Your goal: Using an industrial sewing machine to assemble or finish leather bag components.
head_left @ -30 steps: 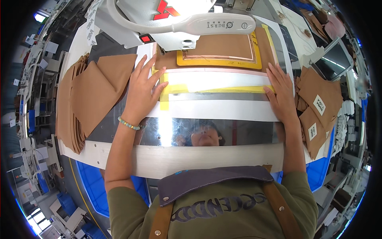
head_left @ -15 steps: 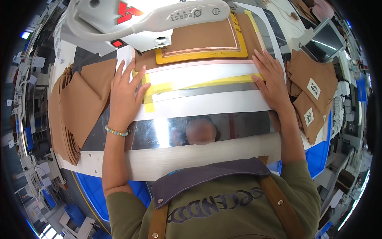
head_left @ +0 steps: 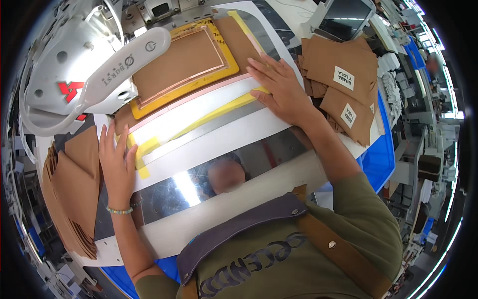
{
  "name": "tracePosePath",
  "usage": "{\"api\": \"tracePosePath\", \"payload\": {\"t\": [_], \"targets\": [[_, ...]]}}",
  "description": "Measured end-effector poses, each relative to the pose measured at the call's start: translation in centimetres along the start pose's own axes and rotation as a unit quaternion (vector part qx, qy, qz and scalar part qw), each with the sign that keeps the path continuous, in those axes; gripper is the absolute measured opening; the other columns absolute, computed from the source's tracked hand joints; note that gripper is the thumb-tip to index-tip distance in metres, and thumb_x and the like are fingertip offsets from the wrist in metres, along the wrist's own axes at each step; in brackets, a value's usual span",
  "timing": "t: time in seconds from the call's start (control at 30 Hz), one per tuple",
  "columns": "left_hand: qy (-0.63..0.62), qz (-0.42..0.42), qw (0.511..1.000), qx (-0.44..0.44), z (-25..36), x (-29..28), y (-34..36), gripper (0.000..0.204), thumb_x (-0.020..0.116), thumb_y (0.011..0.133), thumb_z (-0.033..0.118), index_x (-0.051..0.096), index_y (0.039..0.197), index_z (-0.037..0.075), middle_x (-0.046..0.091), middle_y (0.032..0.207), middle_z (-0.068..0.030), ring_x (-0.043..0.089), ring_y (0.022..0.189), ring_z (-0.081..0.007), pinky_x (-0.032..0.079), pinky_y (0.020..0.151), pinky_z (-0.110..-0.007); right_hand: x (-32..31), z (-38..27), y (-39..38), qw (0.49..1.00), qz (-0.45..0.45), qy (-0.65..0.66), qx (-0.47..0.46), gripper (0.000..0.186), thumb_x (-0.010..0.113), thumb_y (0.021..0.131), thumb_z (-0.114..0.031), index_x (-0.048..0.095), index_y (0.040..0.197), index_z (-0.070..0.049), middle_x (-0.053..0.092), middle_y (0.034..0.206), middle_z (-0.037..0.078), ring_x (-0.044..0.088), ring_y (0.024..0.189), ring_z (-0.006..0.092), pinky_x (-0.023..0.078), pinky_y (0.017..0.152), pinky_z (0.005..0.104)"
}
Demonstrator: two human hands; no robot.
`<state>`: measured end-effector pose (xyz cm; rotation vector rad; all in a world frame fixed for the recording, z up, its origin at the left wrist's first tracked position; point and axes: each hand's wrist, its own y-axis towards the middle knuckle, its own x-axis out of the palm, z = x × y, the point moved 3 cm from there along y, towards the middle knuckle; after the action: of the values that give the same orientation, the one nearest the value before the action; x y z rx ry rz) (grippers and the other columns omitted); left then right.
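Note:
My left hand lies flat with fingers spread on the left edge of a white template sheet edged with yellow tape. Fingers apart, my right hand rests on the sheet's right side, its fingertips over the edge of a brown fabric piece. Neither hand grasps anything. On the brown fabric sits a yellow rectangular frame with a copper-coloured inner border, beyond and between my hands. A white machine head with a curved grey handle overhangs the frame's left part.
Folded brown fabric pieces are stacked at the left. More brown pieces with white labels lie at the right, below a dark screen. Shiny metal plate lies nearer me. A blue bin is under the table's right edge.
The whole view has turned, so the table appears tilted and shifted left, with more of the machine's back showing. Both hands keep their places on the template sheet.

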<state>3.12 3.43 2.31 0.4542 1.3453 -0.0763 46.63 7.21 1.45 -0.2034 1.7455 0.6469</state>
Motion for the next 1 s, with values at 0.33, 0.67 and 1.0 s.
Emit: {"api": "tracePosePath", "payload": {"t": [0.33, 0.67, 1.0], "targets": [[-0.047, -0.006, 0.999, 0.0, 0.6, 0.3, 0.4, 0.047, 0.066, 0.104, 0.019, 0.064, 0.15, 0.012, 0.047, 0.166, -0.0168, 0.036, 0.158, -0.0416, 0.03, 0.127, -0.052, -0.3, 0.3, -1.1, 0.999, -0.01, -0.007, 0.034, 0.057, 0.057, 0.11, -0.042, 0.057, 0.153, -0.005, 0.047, 0.167, 0.011, 0.03, 0.162, 0.0291, 0.02, 0.13, 0.0555], [-0.03, -0.014, 0.999, 0.03, -0.3, 0.5, 0.3, 0.048, 0.056, 0.108, 0.016, 0.056, 0.156, 0.007, 0.04, 0.171, -0.018, 0.035, 0.158, -0.042, 0.026, 0.13, -0.051, -14.6, 6.0, -4.7, 0.957, 0.174, -0.143, 0.182, 0.025, 0.072, 0.095, -0.022, 0.077, 0.117, -0.011, 0.075, 0.121, 0.009, 0.067, 0.117, 0.032, 0.053, 0.099, 0.044], [-0.058, 0.018, 0.998, 0.023, -1.1, -2.5, 0.4, 0.045, 0.061, 0.107, 0.017, 0.06, 0.15, 0.005, 0.049, 0.164, -0.0208, 0.039, 0.154, -0.0441, 0.032, 0.126, -0.052, -15.6, 10.3, -4.2, 0.947, 0.193, 0.092, 0.24, 0.016, 0.072, 0.102, -0.02, 0.07, 0.108, -0.005, 0.07, 0.092, 0.002, 0.067, 0.087, 0.0159, 0.051, 0.081, 0.03]]}}
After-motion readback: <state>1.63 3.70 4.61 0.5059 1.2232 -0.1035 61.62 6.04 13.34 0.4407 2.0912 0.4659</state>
